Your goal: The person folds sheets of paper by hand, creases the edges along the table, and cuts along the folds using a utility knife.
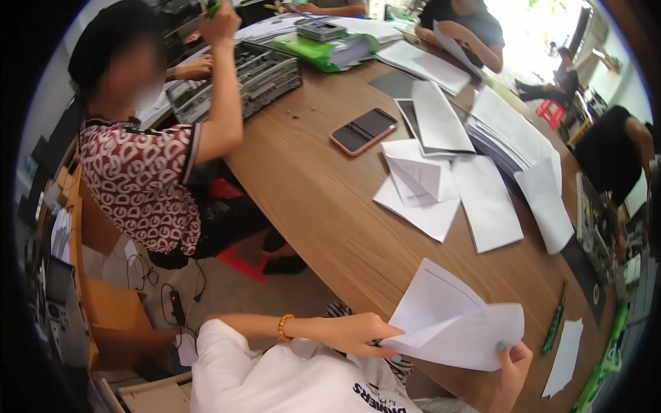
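Several white paper sheets (441, 337) are held near the table's front edge, with a corner folded over at the left side. My left hand (358, 334), with a beaded bracelet at the wrist, pinches the left edge of the sheets. At the lower right corner, the thumb and fingers of my right hand (515, 361) are closed on the same sheets. Just beyond them lie a folded stack of paper (487, 203) and loose printed sheets (420, 189) on the wooden table (303, 199).
A phone (363, 131) lies mid-table. More paper piles (516, 131) run along the right side. Right of my hands are a green-handled tool (553, 330) and a paper strip (566, 358). A person (138, 172) works at a metal device (268, 82) on the left; others sit across.
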`<state>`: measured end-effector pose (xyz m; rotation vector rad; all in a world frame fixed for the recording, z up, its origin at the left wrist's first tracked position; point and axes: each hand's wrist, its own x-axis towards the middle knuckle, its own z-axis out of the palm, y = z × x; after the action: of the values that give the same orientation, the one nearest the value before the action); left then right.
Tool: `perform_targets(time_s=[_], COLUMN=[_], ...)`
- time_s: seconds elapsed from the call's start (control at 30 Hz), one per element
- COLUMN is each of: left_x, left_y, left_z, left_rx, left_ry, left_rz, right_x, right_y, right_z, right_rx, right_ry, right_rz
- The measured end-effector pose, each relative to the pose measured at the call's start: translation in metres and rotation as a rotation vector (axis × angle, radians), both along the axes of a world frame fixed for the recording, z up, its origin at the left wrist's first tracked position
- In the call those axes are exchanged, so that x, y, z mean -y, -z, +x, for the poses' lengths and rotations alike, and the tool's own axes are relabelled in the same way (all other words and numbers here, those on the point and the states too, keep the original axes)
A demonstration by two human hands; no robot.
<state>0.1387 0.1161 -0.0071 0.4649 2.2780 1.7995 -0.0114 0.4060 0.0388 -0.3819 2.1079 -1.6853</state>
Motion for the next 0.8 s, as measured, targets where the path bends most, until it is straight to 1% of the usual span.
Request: perform_targets(time_s=[0.03,0.07,0.1,0.13,0.2,0.23,0.27,0.3,0.33,0.37,0.43,0.47,0.53,0.57,0.6,0.67,0.7,0.8], left_x=[0.008,0.020,0.034,0.048,0.084,0.100,0.113,0.122,0.126,0.126,0.119,0.115,0.108,0.102,0.099,0.092,0.089,0.079], left_y=[-0.008,-0.015,-0.020,-0.025,-0.048,-0.061,-0.074,-0.093,-0.112,-0.125,-0.143,-0.146,-0.151,-0.158,-0.154,-0.141,-0.133,-0.129], left_z=[0.008,0.016,0.025,0.033,0.044,0.044,0.042,0.037,0.029,0.016,-0.021,-0.040,-0.067,-0.071,-0.077,-0.092,-0.101,-0.118], left_rx=[0.159,0.157,0.107,0.057,-0.102,-0.169,-0.235,-0.347,-0.459,-0.456,-0.573,-0.569,-0.242,-0.135,-0.135,-0.087,-0.186,-0.228], left_ry=[0.061,0.044,-0.051,-0.141,-0.439,-0.527,-0.609,-0.633,-0.640,-0.609,-0.495,-0.451,-0.267,-0.279,-0.241,-0.352,-0.390,-0.323], left_rz=[0.022,0.029,0.073,0.115,-0.009,0.010,0.028,-0.138,-0.299,-0.288,-0.351,-0.300,0.009,0.088,0.099,0.111,0.085,0.112], right_x=[0.017,0.037,0.055,0.069,0.093,0.103,0.110,0.116,0.125,0.132,0.159,0.172,0.188,0.193,0.192,0.180,0.175,0.166], right_y=[-0.015,-0.033,-0.049,-0.066,-0.093,-0.104,-0.113,-0.121,-0.128,-0.141,-0.168,-0.173,-0.166,-0.164,-0.157,-0.149,-0.147,-0.141], right_z=[-0.001,-0.002,-0.006,-0.010,-0.016,-0.021,-0.028,-0.034,-0.038,-0.040,-0.043,-0.044,-0.048,-0.048,-0.052,-0.059,-0.060,-0.059], right_rx=[0.000,-0.145,-0.289,-0.289,-0.680,-0.679,-0.754,-0.824,-0.844,-0.846,-0.814,-0.786,-0.738,-0.704,-0.660,-0.671,-0.669,-0.700], right_ry=[-0.019,-0.050,-0.080,-0.091,-0.315,-0.322,-0.398,-0.471,-0.532,-0.591,-0.746,-0.788,-0.715,-0.692,-0.658,-0.603,-0.575,-0.476], right_rz=[0.005,0.020,0.029,0.029,0.107,0.099,0.072,0.055,0.070,0.119,0.224,0.254,0.227,0.229,0.160,0.194,0.209,0.239])
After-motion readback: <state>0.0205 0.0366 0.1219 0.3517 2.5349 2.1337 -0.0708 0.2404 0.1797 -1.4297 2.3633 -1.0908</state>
